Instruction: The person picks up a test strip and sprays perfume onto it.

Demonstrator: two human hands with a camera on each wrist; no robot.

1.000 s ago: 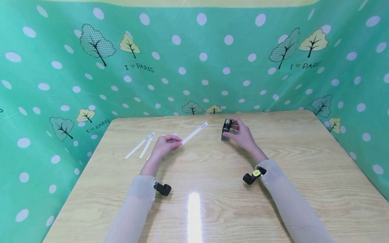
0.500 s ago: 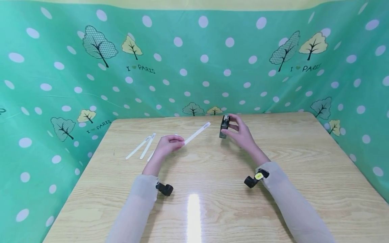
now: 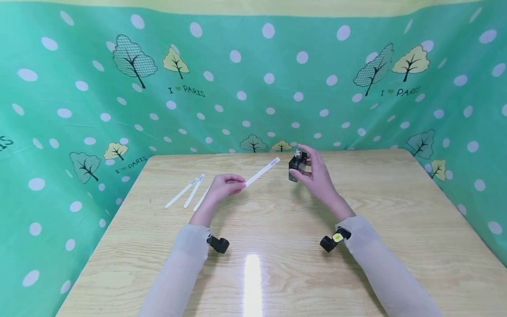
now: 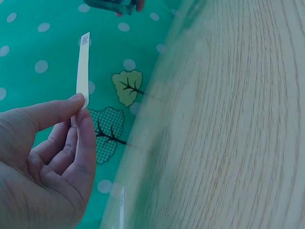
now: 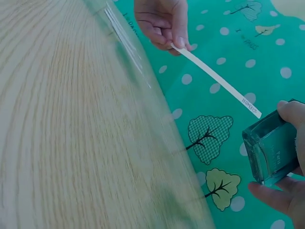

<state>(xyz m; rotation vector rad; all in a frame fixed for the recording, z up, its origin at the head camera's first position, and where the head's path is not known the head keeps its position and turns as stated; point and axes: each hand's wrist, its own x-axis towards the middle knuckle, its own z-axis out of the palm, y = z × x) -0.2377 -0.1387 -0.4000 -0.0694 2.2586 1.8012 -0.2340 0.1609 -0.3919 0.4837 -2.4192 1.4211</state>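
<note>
My left hand [image 3: 223, 189] pinches the rounded end of a white paper perfume test strip [image 3: 262, 172] between thumb and forefinger. Its printed end [image 5: 250, 108] points up and rightward at the bottle. My right hand [image 3: 320, 180] grips a dark square glass perfume bottle [image 3: 293, 166], thumb on one side and fingers on the other. The bottle is upright with its metal spray nozzle [image 3: 298, 154] bare on top. In the right wrist view the strip's tip lies close to the bottle [image 5: 274, 148]; whether they touch I cannot tell.
Several white strips [image 3: 194, 192] lie on the left part of the wooden table [image 3: 269, 229], one partly behind the left hand. A green dotted cloth [image 3: 222, 79] hangs behind the table and at its sides. Black wrist cameras [image 3: 219, 245] sit on both cuffs.
The bottle has come up off the table and turned upright in the right hand, showing its nozzle. The left hand has shifted slightly right with the strip.
</note>
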